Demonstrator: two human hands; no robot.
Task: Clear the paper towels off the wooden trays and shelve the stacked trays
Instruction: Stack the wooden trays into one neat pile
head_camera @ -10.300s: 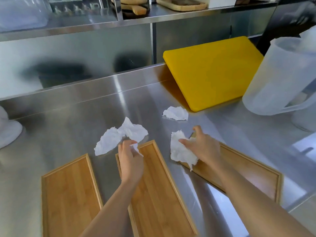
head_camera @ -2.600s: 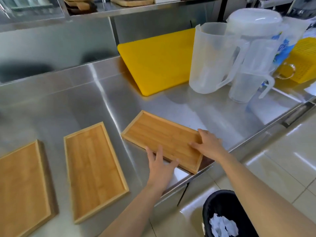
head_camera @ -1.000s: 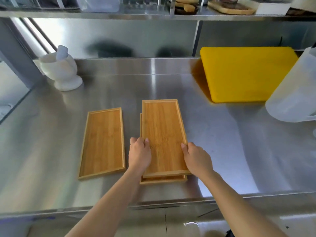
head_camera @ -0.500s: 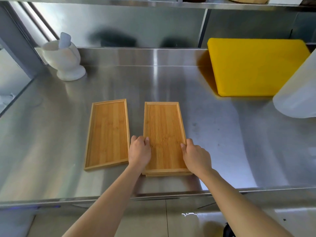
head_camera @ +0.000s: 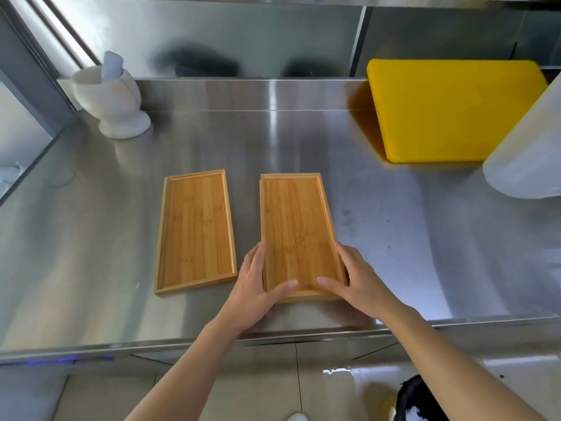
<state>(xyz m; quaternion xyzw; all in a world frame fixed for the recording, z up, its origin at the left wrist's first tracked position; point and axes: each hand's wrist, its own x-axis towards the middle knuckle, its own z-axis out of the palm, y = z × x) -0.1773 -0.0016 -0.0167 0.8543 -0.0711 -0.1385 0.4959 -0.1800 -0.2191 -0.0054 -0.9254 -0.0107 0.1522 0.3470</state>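
Two wooden trays lie stacked (head_camera: 296, 226) in the middle of the steel counter, the upper one squared over the lower. My left hand (head_camera: 256, 287) grips the stack's near left corner, thumb across the top. My right hand (head_camera: 355, 278) grips the near right corner the same way. A single wooden tray (head_camera: 195, 229) lies flat just left of the stack, a small gap apart. No paper towels are on the trays or counter.
A white mortar with pestle (head_camera: 110, 97) stands at the back left. A yellow cutting board (head_camera: 449, 110) leans at the back right, with a translucent plastic jug (head_camera: 528, 159) in front of it. A black bin (head_camera: 425, 399) stands on the floor below the counter edge.
The upper tray has settled squarely over the lower one. Both hands have shifted from the long sides to the near corners, thumbs now over the top.
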